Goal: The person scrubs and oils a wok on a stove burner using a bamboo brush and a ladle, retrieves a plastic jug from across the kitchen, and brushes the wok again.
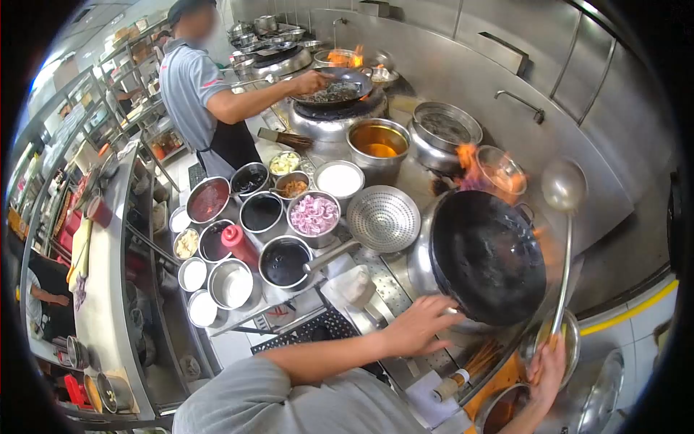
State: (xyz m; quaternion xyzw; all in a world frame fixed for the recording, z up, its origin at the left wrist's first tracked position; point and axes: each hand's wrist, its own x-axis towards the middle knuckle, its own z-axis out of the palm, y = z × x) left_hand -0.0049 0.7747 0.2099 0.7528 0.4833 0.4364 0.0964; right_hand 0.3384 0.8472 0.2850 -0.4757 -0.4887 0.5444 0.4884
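Observation:
My right hand [547, 370] is closed around the handle of a long steel ladle [565, 271], whose bowl is raised beyond the wok's right side. A dark wok [488, 257] sits tilted on the burner in front of me, its inside black with a wet sheen. Beside its near rim, my left hand [423, 325] has its fingers apart. A small pale piece shows by those fingertips; whether they touch it I cannot tell. Orange flames [477, 163] rise behind the wok, partly over a metal bowl [502, 173].
Left of the wok lie a perforated strainer [383, 219], a pot of orange oil [379, 148] and several containers, one with chopped onion [314, 215]. A red squeeze bottle [238, 244] stands among them. Another person [195, 94] holds a second wok [334, 90]. A bamboo brush [463, 376] lies near me.

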